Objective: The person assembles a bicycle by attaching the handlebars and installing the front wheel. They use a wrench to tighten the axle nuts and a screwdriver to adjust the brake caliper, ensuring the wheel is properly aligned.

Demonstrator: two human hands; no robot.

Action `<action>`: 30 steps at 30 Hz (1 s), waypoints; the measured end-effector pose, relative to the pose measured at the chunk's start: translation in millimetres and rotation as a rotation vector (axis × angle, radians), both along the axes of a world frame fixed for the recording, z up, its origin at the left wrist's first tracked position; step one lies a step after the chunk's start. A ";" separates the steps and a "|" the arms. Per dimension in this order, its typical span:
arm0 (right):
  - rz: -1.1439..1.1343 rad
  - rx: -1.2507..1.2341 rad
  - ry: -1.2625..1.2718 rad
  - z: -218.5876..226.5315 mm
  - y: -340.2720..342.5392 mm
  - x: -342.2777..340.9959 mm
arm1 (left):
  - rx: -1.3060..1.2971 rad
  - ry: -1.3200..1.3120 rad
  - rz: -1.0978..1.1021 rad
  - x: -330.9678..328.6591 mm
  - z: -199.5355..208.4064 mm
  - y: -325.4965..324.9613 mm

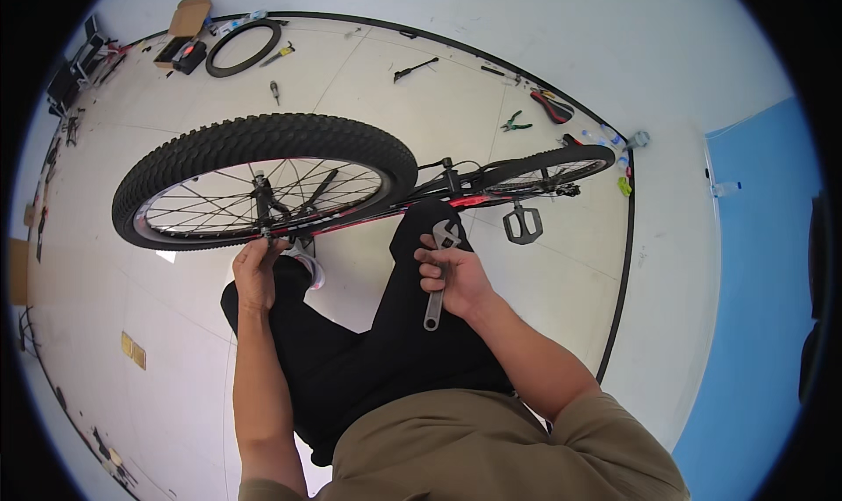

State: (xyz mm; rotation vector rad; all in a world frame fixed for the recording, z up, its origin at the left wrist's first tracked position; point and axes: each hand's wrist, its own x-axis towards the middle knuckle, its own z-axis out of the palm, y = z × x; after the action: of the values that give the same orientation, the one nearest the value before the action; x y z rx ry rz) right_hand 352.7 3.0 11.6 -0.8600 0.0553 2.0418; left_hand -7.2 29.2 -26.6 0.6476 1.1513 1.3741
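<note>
A bicycle point(421, 188) lies across the floor in front of me, with its knobby-tyred wheel point(397, 150) at the left and tilted toward me. My left hand point(256, 271) is closed at the near end of that wheel's axle point(267, 232), fingertips pinched together on it; the fingers hide the small part between them. In my right hand point(460, 279) is a grey adjustable wrench point(434, 299), gripped around its handle with the jaw pointing up and away. The wrench is held above my right thigh, apart from the bicycle.
A pedal point(524, 225) sticks out toward me on the right. Pliers point(516, 123), a red-and-black saddle point(552, 108), a loose tyre point(213, 66) and an open cardboard box point(189, 17) lie farther off. Bottles point(605, 138) stand along the wall. A yellow flat piece point(133, 350) lies at left.
</note>
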 end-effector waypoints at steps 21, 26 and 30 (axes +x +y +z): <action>0.004 0.001 -0.128 9.6 -1.0 -8.8 | -0.053 -0.002 0.084 -3.3 -3.8 -1.4; 0.016 0.001 -0.136 9.7 0.2 -8.2 | -0.064 0.003 0.092 -3.3 -5.3 -2.3; 0.018 0.015 -0.146 8.4 0.4 -4.7 | -0.071 -0.118 0.106 2.0 4.1 -0.5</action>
State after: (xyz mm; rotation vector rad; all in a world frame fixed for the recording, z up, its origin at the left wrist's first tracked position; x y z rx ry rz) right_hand 348.0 3.4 20.0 -1.0012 -0.0483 1.9875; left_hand -5.1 28.7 -22.5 0.4541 1.1469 1.4351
